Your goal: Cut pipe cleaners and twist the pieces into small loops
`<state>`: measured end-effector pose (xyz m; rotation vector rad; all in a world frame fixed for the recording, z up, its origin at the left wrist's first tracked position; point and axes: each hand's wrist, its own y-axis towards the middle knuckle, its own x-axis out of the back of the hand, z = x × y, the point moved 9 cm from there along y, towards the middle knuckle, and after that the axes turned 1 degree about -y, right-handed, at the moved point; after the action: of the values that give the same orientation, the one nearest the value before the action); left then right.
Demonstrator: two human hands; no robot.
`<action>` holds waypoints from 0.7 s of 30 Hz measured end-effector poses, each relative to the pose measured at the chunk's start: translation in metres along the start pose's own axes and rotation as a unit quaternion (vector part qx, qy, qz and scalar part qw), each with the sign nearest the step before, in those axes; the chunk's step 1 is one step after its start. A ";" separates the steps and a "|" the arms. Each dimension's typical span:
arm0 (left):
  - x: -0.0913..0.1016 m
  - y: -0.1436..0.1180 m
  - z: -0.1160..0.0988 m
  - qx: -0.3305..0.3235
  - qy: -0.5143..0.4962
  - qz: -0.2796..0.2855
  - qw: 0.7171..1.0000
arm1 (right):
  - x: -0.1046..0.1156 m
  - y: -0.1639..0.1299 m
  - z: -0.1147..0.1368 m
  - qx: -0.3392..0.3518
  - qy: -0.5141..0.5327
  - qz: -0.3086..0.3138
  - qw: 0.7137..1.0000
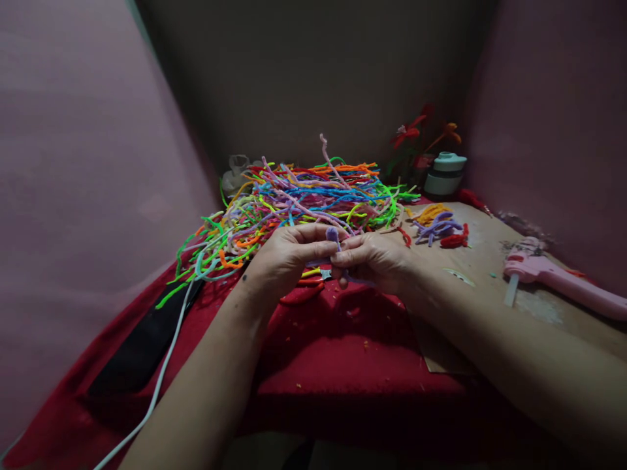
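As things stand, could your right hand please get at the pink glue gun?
Probably yes: the pink glue gun lies uncovered on the table right of the right hand, nothing between, though that hand pinches a purple pipe cleaner.

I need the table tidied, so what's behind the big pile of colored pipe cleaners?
Behind the pipe cleaner pile, a pale clear object shows at its left end, partly covered and too dim to identify. Whatever else lies directly behind or under the pile is hidden.

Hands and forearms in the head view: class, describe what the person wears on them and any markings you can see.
Both forearms are bare, with no sleeves in view. The left hand has a small dark spot near its wrist. The right hand shows no ring, watch or glove.
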<state>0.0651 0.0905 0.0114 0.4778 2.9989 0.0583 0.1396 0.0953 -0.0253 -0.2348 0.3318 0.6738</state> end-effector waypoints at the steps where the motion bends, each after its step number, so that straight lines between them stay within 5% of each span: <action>1: -0.001 -0.001 0.002 0.013 0.002 0.008 1.000 | -0.001 0.000 -0.001 -0.006 -0.004 0.006 1.000; 11: 0.006 0.000 -0.003 -0.028 0.022 -0.047 0.998 | 0.003 -0.002 0.012 0.080 -0.090 -0.022 0.993; 15: 0.006 -0.001 -0.007 -0.042 0.044 -0.077 0.995 | 0.007 -0.006 0.019 0.106 -0.128 -0.086 0.982; 21: 0.007 -0.007 -0.024 -0.105 0.108 -0.145 0.978 | 0.005 -0.011 0.020 0.097 -0.178 -0.118 0.972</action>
<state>0.0540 0.0859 0.0341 0.0115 3.1866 0.4240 0.1549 0.0967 -0.0074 0.0370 0.0220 0.4337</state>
